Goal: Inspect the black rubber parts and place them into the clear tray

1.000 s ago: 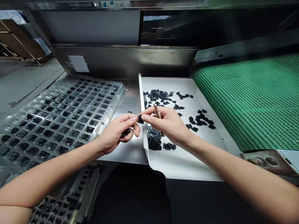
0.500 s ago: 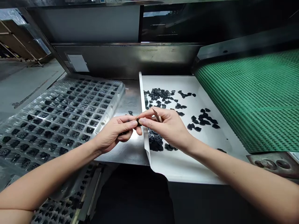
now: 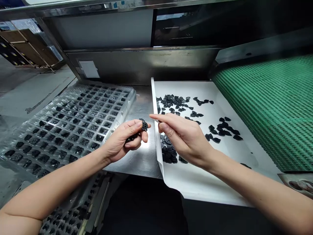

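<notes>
Between thumb and forefinger, my left hand [image 3: 128,134] pinches a small black part [image 3: 144,125] whose round face has a spoked pattern. More black pieces are tucked under its curled fingers. My right hand [image 3: 184,135] is a short way to the right, apart from the part. It grips a thin pointed tool [image 3: 157,121], which looks like a small trimming blade; most of it is hidden by the fingers. Below both hands are a metal worktop [image 3: 139,156] and the raised left edge of a white sheet [image 3: 207,186].
Left stands a clear plastic tray [image 3: 133,94] with many black parts in its pockets; another filled tray [image 3: 61,217] is lower down. Loose black parts [image 3: 173,101] lie in groups on the white sheet. A green mesh conveyor [image 3: 269,98] runs along the right, with a metal panel [image 3: 146,65] behind.
My right hand has drawn away to the right from the black part it was touching. The part's spoked face now shows in my left hand. The whole view has shifted slightly.
</notes>
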Available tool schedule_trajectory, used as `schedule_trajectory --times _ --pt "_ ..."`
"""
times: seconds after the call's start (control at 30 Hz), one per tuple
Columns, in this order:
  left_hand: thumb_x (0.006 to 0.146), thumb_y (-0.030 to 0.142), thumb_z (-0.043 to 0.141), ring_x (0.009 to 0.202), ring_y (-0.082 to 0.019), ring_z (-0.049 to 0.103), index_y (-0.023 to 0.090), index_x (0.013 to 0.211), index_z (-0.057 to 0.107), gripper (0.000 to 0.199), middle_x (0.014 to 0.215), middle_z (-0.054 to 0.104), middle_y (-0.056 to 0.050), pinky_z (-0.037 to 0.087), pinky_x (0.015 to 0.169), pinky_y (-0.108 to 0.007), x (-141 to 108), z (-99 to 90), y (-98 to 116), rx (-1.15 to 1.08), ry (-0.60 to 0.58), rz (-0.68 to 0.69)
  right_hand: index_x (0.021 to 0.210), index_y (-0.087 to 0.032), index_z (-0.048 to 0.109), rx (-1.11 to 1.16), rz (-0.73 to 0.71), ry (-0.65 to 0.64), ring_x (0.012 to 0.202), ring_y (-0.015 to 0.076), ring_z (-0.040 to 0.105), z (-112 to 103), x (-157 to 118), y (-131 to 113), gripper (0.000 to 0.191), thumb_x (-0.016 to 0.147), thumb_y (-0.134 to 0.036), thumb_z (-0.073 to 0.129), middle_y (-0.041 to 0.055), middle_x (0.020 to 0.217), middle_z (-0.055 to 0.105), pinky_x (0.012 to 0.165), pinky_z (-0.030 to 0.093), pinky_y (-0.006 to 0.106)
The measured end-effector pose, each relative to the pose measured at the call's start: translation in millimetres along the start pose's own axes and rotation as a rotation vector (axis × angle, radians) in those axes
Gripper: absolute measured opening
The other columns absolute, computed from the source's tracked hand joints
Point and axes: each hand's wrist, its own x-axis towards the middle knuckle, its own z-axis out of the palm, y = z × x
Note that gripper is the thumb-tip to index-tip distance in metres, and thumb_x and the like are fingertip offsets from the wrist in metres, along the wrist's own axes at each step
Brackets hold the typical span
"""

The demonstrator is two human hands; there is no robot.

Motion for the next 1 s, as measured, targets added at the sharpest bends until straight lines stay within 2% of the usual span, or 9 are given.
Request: schedule_trajectory --times 0.2,0.27,0.37,0.43,0.53,0.67,0.77,0.87,1.0 --pt "0.102 0.058 0.068 0.042 -0.001 0.027 0.011 0.097 0.069 0.047 0.069 0.066 -0.003 0.020 0.046 -0.018 0.1 -1.9 -4.2 0.013 -0.059 -0.078 0.141 -0.020 0.069 0.065 -0.048 0.000 0.094 0.0167 0.071 3.5 -0.1 -0.3 0.032 0.110 -0.021 0.063 0.0070 0.117 0.076 0.084 0.055 0.032" --pt "0.103 0.060 0.065 0.042 -0.002 0.027 0.012 0.091 0.066 0.050 0.066 0.066 -0.004 0.019 0.046 -0.019 -0.3 -0.9 -5.4 0.031 -0.093 -0.111 0.136 -0.019 0.072 0.120 -0.034 0.008 0.086 0.0150 0.068 4.2 0.4 -1.4 0.030 0.107 -0.023 0.069 0.0058 0.108 0.076 0.078 0.053 0.030" --pt "0.104 0.060 0.064 0.043 -0.002 0.026 0.012 0.094 0.066 0.048 0.066 0.067 -0.004 0.017 0.046 -0.019 -0.8 1.1 -6.8 0.074 -0.123 -0.140 0.118 -0.018 0.080 0.197 0.038 -0.030 0.078 0.0129 0.062 4.7 1.8 -2.8 0.017 0.103 -0.022 0.073 0.0025 0.090 0.071 0.068 0.047 0.026" --pt "0.105 0.059 0.064 0.043 -0.002 0.026 0.013 0.099 0.067 0.047 0.065 0.066 -0.003 0.016 0.045 -0.020 -0.7 2.2 -7.4 0.113 -0.132 -0.151 0.106 -0.018 0.082 0.260 0.108 -0.062 0.076 0.0120 0.061 4.7 2.6 -4.2 0.009 0.100 -0.021 0.075 0.0017 0.086 0.069 0.064 0.044 0.025" --pt "0.105 0.060 0.062 0.043 -0.003 0.025 0.013 0.099 0.068 0.048 0.066 0.065 -0.004 0.013 0.044 -0.020 0.2 3.2 -8.5 0.167 -0.134 -0.148 0.098 -0.017 0.081 0.375 0.253 -0.102 0.070 0.0101 0.056 4.0 4.2 -7.5 0.005 0.094 -0.020 0.079 0.0006 0.085 0.069 0.059 0.040 0.024" --pt "0.106 0.050 0.065 0.046 -0.003 0.032 0.013 0.091 0.068 0.040 0.074 0.067 -0.005 0.016 0.046 -0.020 1.2 3.3 -10.5 0.168 -0.046 -0.029 0.089 -0.016 0.078 0.553 0.482 -0.120 0.060 0.0085 0.042 1.9 8.3 -10.2 0.014 0.091 -0.030 0.082 -0.0016 0.072 0.064 0.054 0.032 0.024" --pt "0.100 0.037 0.076 0.048 -0.003 0.032 0.015 0.105 0.077 0.022 0.080 0.068 -0.003 0.018 0.047 -0.020 -0.7 1.9 -11.2 0.156 0.058 0.114 0.089 -0.015 0.076 0.718 0.631 -0.073 0.059 0.0078 0.037 0.6 11.3 -8.3 0.029 0.084 -0.040 0.089 -0.0026 0.067 0.057 0.052 0.027 0.023" --pt "0.092 0.030 0.086 0.056 -0.005 0.041 0.022 0.128 0.080 0.038 0.083 0.070 -0.003 0.028 0.049 -0.019 -4.4 0.3 -11.9 0.221 0.094 0.198 0.091 -0.014 0.073 0.902 0.789 -0.085 0.054 0.0052 0.027 0.8 12.1 -7.0 0.038 0.077 -0.041 0.095 -0.0068 0.064 0.047 0.049 0.018 0.022" --pt "0.084 0.025 0.093 0.077 -0.012 0.061 0.027 0.121 0.086 0.038 0.089 0.074 -0.005 0.044 0.063 -0.020 -7.3 -0.6 -14.0 0.326 0.121 0.261 0.088 -0.015 0.067 1.036 0.853 -0.132 0.054 0.0041 0.025 3.3 10.9 -9.8 0.041 0.074 -0.039 0.097 -0.0064 0.067 0.049 0.049 0.015 0.021"
